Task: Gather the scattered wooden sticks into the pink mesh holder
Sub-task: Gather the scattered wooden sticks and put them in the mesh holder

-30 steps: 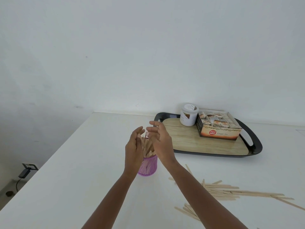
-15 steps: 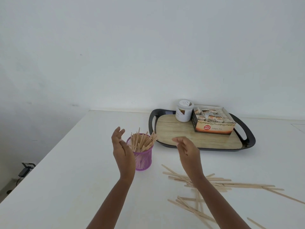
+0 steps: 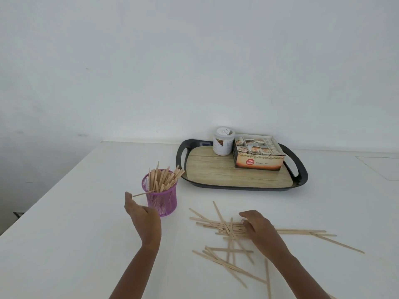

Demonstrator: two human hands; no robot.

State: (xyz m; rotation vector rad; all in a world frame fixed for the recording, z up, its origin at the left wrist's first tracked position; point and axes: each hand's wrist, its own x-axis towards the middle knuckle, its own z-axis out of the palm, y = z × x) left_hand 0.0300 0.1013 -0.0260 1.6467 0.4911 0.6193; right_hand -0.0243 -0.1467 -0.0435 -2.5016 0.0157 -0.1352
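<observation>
White bench [image 3: 64,212], our left hand [image 3: 141,214] open beside pink mesh holder [image 3: 160,196], right hand [image 3: 257,226] fingers [image 3: 245,214] spread flat on scattered wooden sticks [image 3: 218,224], gripping nothing.

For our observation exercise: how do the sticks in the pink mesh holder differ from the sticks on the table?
The sticks in the pink mesh holder stand nearly upright and packed together; the sticks on the table lie flat, crossed and spread out. The right hand rests on the table sticks; the left hand is beside the pink mesh holder. Both sets are thin, pale wood.
</observation>
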